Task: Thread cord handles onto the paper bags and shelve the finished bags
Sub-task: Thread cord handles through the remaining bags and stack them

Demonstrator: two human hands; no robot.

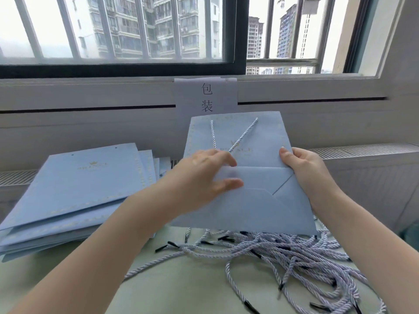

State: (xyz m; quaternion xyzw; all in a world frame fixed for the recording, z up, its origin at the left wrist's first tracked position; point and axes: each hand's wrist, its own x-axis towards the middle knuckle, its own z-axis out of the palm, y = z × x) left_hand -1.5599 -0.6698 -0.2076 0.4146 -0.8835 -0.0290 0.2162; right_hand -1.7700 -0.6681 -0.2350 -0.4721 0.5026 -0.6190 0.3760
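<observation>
I hold a flat, folded light-blue paper bag (pixel 254 200) raised above the table, its bottom flap facing me. A twisted white cord handle (pixel 243 134) hangs in a loop down its upper face. My left hand (pixel 201 177) grips the bag's left side, thumb and fingers spread over the fold. At the right edge my right hand (pixel 303 168) pinches the bag with the thumb on top. A stack of flat blue bags (pixel 74 196) lies at the left. Loose white cords with black tips (pixel 294 257) are heaped under and in front of the held bag.
The table has a pale green surface (pixel 181 286). A white paper sign with printed characters (pixel 206 96) hangs from the window sill behind the bag. A white radiator cover (pixel 362 152) runs along the wall at the right. Barred windows are above.
</observation>
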